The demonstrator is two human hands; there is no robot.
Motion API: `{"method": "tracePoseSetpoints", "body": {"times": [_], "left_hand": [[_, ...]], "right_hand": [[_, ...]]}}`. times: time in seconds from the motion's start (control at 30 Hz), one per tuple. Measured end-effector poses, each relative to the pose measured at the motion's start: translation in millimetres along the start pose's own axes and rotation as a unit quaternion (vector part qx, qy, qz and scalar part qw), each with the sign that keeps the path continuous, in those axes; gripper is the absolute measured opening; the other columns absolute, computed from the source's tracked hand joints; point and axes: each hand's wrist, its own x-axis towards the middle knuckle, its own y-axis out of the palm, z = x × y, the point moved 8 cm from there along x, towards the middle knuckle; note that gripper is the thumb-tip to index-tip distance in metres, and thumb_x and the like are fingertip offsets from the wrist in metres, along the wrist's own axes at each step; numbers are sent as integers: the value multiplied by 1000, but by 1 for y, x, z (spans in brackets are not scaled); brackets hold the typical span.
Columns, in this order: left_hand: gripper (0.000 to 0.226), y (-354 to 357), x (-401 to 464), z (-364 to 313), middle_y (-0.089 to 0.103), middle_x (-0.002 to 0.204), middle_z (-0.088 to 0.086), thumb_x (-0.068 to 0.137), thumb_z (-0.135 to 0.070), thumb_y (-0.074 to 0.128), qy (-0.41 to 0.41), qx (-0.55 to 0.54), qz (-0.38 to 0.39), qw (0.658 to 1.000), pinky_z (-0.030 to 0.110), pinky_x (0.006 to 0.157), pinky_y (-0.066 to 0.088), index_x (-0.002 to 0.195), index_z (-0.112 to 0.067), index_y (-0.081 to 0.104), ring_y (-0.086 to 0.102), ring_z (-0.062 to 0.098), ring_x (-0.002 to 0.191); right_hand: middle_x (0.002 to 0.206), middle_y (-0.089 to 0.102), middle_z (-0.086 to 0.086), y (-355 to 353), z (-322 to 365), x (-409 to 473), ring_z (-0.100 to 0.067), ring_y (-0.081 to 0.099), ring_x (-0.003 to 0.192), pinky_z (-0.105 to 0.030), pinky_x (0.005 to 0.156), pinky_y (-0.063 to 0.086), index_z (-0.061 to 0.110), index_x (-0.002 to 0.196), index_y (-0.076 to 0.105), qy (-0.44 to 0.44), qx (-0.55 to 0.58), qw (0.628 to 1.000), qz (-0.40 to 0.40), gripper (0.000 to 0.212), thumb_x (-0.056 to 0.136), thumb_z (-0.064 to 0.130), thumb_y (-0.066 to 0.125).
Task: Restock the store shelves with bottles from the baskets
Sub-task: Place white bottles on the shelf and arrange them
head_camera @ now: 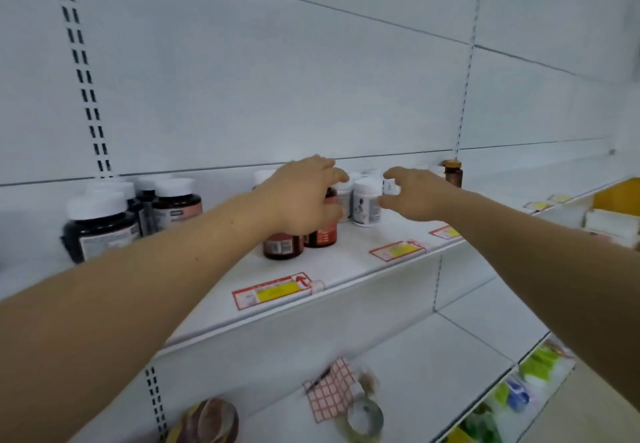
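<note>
Hands reaching to bottles on a white shelf.

Head view: the left hand curls its fingers round a red-brown bottle, another red-brown bottle just beside it. The right hand, fingers spread and loosely bent, holds nothing, just beside a white bottle. Dark bottles with white caps stand at the left.

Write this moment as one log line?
left hand: on brown bottle | right hand: open beside white bottle | shelf
</note>
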Motion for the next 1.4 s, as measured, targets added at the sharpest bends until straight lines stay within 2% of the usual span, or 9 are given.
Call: {"method": "tracePoseSetpoints", "body": {"times": [0.4, 0.67, 0.83, 0.97, 1.07, 1.13, 1.23, 1.33, 1.4], "left_hand": [[54, 43, 99, -12, 48, 132, -4, 83, -44, 56, -132, 91, 35, 986, 40, 103, 28, 134, -29, 44, 41, 17, 124], [64, 62, 111, 7, 40, 144, -6, 82, -45, 59, -177, 130, 89, 971, 44, 111, 20, 140, -30, 36, 38, 18, 132], [53, 65, 119, 4, 50, 129, -1, 83, -36, 59, -197, 157, 87, 964, 40, 105, 31, 132, -24, 45, 47, 21, 120], [45, 81, 136, 3, 45, 125, 7, 85, -13, 53, -245, 167, 60, 953, 40, 95, 42, 130, -13, 43, 47, 27, 116], [42, 100, 145, 1, 41, 129, 16, 90, -14, 47, -306, 161, 67, 936, 36, 84, 38, 129, -5, 38, 48, 33, 113], [43, 113, 147, 4, 40, 131, 19, 92, -20, 46, -354, 143, 74, 921, 35, 88, 35, 131, -4, 36, 45, 34, 116], [47, 119, 140, 13, 44, 128, 18, 87, -26, 55, -438, 47, 3, 898, 33, 87, 37, 130, -14, 38, 47, 33, 110], [39, 119, 132, 10, 41, 123, 13, 84, -16, 60, -465, -37, -86, 880, 29, 80, 40, 119, -18, 42, 52, 29, 94], [36, 114, 122, 8, 43, 120, 11, 85, -13, 61, -471, -70, -137, 868, 26, 76, 41, 116, -17, 44, 53, 26, 89]], "right_hand": [[145, 42, -8, 29, -46, 92, -27, 43, 127, -35, 100, 38, 27, 145, 33, -176, 86, 979, 62, 70, 85, 44, 64], [84, 55, 8, 37, -43, 103, -16, 55, 81, -27, 70, 39, 27, 108, 53, -215, 202, 956, 12, 30, 85, 43, 64], [95, 61, 1, 41, -61, 118, -16, 64, 84, -37, 76, 57, 25, 107, 52, -191, 355, 911, 86, 16, 93, 32, 51], [94, 56, 4, 51, -76, 131, -21, 64, 88, -43, 85, 54, 33, 113, 50, -256, 311, 910, 101, 18, 95, 32, 50], [95, 53, 11, 57, -85, 138, -18, 59, 92, -42, 89, 51, 37, 111, 48, -290, 317, 894, 125, 18, 93, 36, 53], [94, 53, 13, 58, -86, 137, -15, 58, 88, -35, 82, 52, 38, 107, 45, -310, 321, 886, 127, 24, 88, 43, 59], [93, 53, 15, 63, -85, 137, -16, 59, 87, -36, 80, 54, 39, 104, 45, -314, 350, 872, 139, 32, 82, 42, 67], [95, 56, 9, 69, -89, 138, -18, 59, 91, -44, 88, 52, 40, 108, 46, -278, 419, 844, 186, 28, 84, 33, 61], [94, 54, 10, 67, -89, 134, -15, 59, 86, -40, 82, 54, 36, 111, 44, -293, 411, 844, 184, 31, 86, 38, 62]]}}
